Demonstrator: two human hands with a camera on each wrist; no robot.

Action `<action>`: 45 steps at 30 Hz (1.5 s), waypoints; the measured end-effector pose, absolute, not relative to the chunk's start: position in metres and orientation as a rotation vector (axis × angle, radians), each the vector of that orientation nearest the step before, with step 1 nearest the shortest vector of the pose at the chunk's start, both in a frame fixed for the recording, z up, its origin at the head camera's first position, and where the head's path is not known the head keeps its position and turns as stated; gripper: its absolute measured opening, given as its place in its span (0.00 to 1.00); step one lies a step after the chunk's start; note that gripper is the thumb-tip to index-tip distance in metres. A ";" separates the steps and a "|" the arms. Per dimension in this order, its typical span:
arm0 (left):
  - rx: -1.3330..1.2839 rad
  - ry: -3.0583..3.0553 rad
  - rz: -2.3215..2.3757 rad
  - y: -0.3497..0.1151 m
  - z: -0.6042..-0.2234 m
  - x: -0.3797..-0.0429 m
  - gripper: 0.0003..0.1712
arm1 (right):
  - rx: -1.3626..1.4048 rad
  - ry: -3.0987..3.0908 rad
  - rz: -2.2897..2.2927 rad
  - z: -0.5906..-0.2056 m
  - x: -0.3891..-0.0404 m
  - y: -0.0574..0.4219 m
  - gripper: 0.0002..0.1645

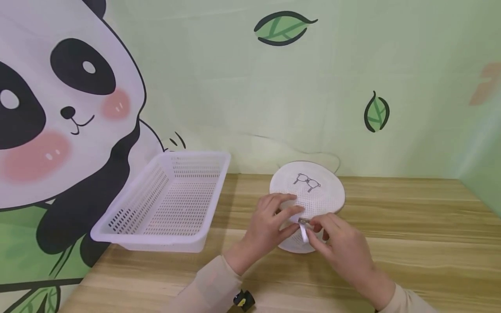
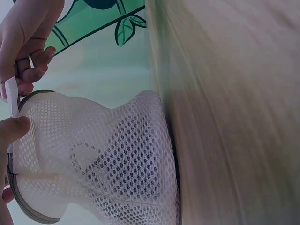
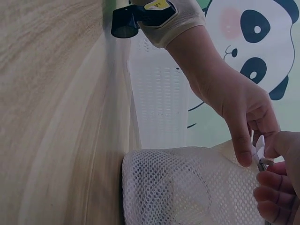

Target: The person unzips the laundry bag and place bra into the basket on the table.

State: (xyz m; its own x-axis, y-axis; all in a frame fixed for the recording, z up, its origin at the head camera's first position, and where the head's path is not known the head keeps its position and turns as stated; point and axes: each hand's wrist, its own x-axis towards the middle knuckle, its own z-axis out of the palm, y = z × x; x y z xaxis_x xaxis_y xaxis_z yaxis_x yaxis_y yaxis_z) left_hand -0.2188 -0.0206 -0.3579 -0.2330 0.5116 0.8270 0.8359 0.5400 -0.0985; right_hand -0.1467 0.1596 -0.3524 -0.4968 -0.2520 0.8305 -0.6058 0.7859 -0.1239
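Note:
A white mesh laundry bag (image 1: 328, 198) stands on the table, its round top printed with a pair of glasses. A grey-edged zipper (image 2: 38, 216) runs round the rim. My left hand (image 1: 270, 221) pinches the bag's rim by the zipper, thumb (image 2: 16, 129) on the near side. From the right, my right hand (image 1: 346, 245) pinches the small metal zipper pull (image 1: 303, 221) between thumb and fingers. A short white fabric tab (image 1: 304, 234) sticks out between the two hands. The fingers partly hide the bag's front.
A white perforated plastic basket (image 1: 201, 240) stands left of the bag on the wooden table (image 1: 415, 256). Behind lies a green wall cloth (image 1: 219, 82) with a panda and leaves. A black wrist camera (image 3: 125, 22) sits on my left sleeve.

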 end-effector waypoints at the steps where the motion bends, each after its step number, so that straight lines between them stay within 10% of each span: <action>1: -1.096 -1.892 -0.459 -0.020 -0.358 -0.219 0.21 | 0.623 -2.097 0.508 -0.353 -0.147 0.159 0.08; 45: -1.111 -1.793 -0.323 -0.020 -0.363 -0.223 0.15 | 0.499 -2.205 0.653 -0.354 -0.144 0.152 0.10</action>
